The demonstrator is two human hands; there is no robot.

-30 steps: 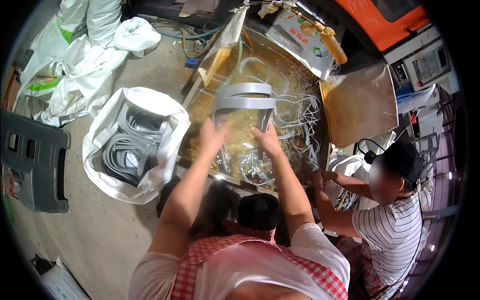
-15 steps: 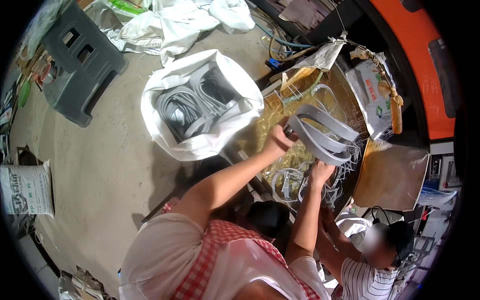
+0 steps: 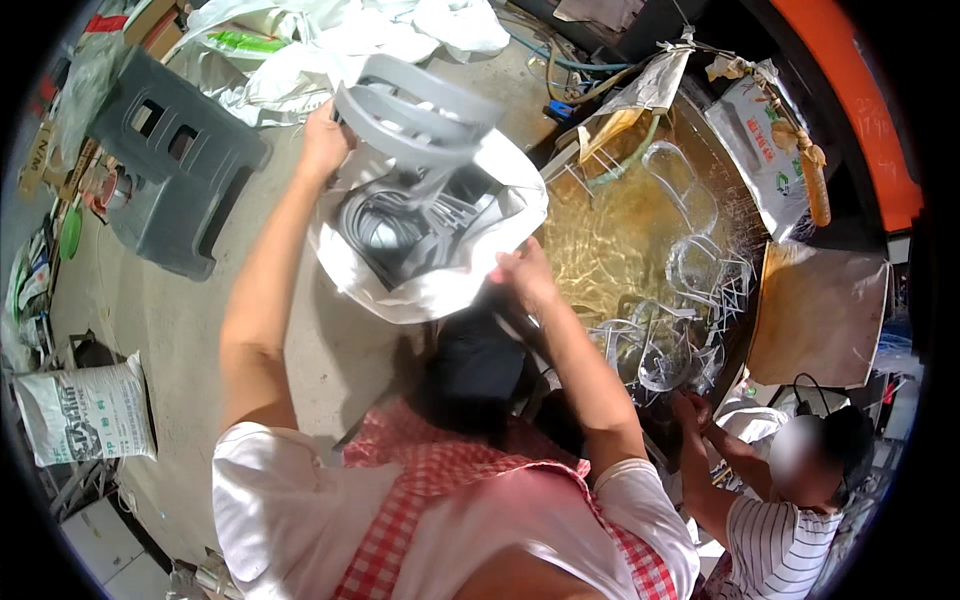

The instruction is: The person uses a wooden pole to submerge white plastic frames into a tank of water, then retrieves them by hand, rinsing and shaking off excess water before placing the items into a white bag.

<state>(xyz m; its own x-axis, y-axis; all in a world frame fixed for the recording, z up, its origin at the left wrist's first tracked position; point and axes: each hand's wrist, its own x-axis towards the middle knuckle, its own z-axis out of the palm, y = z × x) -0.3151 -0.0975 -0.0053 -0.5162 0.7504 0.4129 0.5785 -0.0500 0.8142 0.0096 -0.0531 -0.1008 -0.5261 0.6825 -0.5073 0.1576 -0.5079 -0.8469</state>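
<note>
In my left hand (image 3: pixel 325 142) is a bunch of curved grey plastic bands (image 3: pixel 405 105), gripped at one end and blurred at the other. The bunch hangs over the far side of an open white sack (image 3: pixel 465 298). Inside the sack lie more grey bands (image 3: pixel 385 222), looped and stacked together. My right hand (image 3: pixel 527 277) is closed on the sack's near right rim, its fingertips partly hidden by the fabric.
A tub of yellowish water (image 3: pixel 600 240) stands right of the sack, with clear plastic loops (image 3: pixel 690 270) along its far side. A co-worker's hands (image 3: pixel 692 410) are at its near edge. A grey step stool (image 3: pixel 180 160) and a filled sack (image 3: pixel 85 410) stand at left.
My left hand has swung left with the grey bands, from above the water tub to over the sack. My right hand has moved from the tub to the sack's rim.
</note>
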